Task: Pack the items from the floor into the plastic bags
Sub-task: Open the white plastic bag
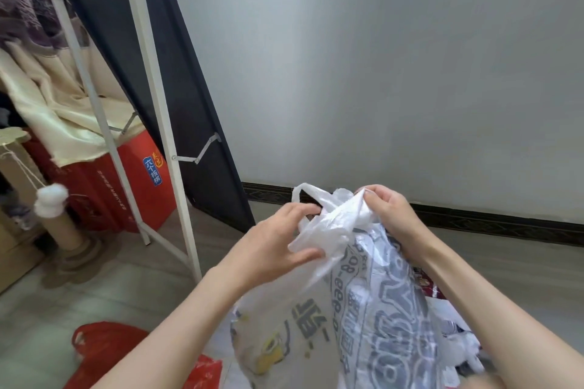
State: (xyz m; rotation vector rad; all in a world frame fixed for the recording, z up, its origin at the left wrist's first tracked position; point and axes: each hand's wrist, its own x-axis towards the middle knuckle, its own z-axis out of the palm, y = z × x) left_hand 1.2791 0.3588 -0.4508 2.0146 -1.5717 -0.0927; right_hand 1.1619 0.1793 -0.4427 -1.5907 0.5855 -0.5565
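now both hands bunch the white plastic bag [341, 230] mouth: left hand [278, 240] pinching below it, right hand [388, 215] gripping its top; tying likely comes next.

Translucent white plastic bag [335, 224], stuffed, upright, handles bunched

The scene is being viewed from a single head-worn wide-angle camera, looking forward and down, close over a crinkled white translucent plastic bag [335, 224], with a plain grey wall [395, 73] being faced beyond

Both hands [331, 227] on white plastic bag [335, 218], seemingly full.
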